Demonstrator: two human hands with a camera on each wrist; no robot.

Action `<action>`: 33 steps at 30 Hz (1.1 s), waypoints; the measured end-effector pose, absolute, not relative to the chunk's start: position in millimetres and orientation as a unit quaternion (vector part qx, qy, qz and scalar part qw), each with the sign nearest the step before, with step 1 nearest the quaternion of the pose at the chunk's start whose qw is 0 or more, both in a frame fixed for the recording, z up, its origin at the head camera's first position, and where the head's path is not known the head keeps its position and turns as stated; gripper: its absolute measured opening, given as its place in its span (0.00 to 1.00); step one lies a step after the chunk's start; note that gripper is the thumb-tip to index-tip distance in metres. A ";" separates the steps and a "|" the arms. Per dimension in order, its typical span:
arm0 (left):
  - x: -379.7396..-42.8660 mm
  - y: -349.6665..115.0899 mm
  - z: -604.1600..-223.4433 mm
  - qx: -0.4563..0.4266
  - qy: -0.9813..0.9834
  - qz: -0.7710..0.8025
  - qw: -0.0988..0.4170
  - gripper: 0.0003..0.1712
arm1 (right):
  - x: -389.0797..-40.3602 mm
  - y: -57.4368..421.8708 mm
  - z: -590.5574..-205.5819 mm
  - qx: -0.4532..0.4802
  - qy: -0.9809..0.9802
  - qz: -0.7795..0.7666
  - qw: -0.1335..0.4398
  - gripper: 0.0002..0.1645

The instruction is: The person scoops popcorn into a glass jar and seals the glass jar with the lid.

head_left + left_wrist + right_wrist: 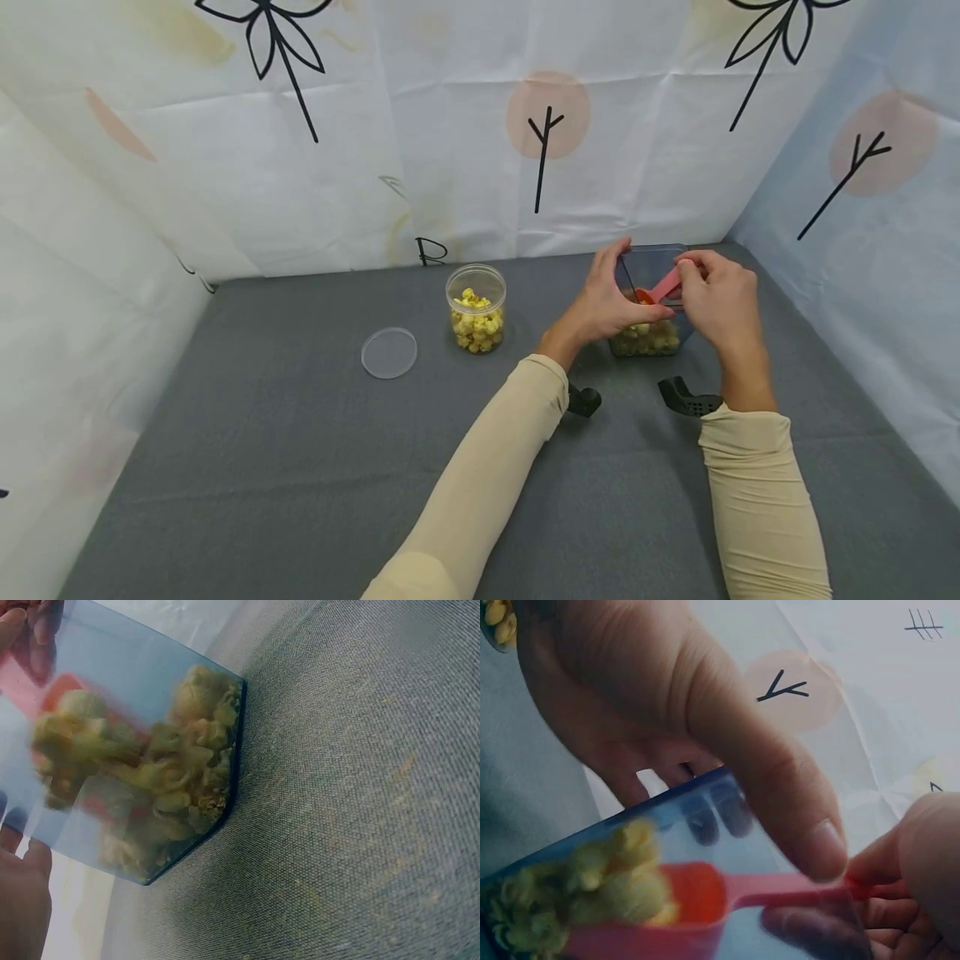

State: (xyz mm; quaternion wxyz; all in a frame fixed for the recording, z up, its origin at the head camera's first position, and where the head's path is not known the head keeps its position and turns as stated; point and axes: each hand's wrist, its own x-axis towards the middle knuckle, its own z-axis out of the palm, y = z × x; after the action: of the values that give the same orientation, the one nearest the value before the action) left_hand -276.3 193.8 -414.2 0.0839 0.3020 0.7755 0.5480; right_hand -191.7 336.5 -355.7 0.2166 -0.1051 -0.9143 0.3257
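A bluish see-through square container stands on the grey cloth at the right, with popcorn in its lower part. My left hand grips its rim, thumb along the near side and fingers around the left wall. In my right hand, the handle of a pink scoop is pinched over the container. The scoop's bowl is inside, tilted down; through the wall in the left wrist view, popcorn is heaped at the bowl. The right wrist view shows the red-orange bowl against popcorn.
An uncovered clear round jar holding yellow popcorn stands left of the container. Its clear round lid lies flat further left. Printed fabric walls the back and both sides of the grey cloth.
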 end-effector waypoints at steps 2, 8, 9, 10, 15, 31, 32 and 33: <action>-276.0 194.0 -414.1 0.303 0.775 0.548 0.084 0.67 | -191.6 336.7 -356.3 -0.110 -0.903 0.347 0.228 0.28; -276.0 194.1 -414.3 0.303 0.773 0.552 0.083 0.66 | -196.7 338.3 -360.0 -0.123 -0.854 0.428 0.269 0.25; -276.1 194.0 -414.3 0.304 0.773 0.551 0.082 0.66 | -197.4 338.6 -360.2 -0.126 -0.842 0.446 0.277 0.24; -276.2 194.0 -414.3 0.305 0.773 0.550 0.081 0.66 | -198.0 338.9 -360.3 -0.130 -0.829 0.464 0.283 0.24; -277.1 194.1 -414.6 0.311 0.775 0.545 0.075 0.66 | -198.5 341.1 -358.6 -0.142 -0.797 0.510 0.290 0.21; -276.9 193.4 -415.1 0.311 0.773 0.548 0.073 0.66 | -192.5 360.9 -349.9 -0.242 -0.680 0.641 0.260 0.10; -276.8 193.3 -415.3 0.310 0.773 0.548 0.075 0.66 | -192.4 361.8 -350.1 -0.246 -0.674 0.647 0.260 0.10; -276.7 193.3 -415.5 0.310 0.773 0.549 0.076 0.66 | -192.4 362.6 -350.4 -0.251 -0.669 0.650 0.259 0.10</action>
State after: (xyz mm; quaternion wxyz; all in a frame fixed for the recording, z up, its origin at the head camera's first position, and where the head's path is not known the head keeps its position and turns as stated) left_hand -276.7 193.3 -415.5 0.0764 0.3102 0.7727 0.5485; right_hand -192.4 362.6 -350.4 0.2591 -0.2510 -0.6691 0.6497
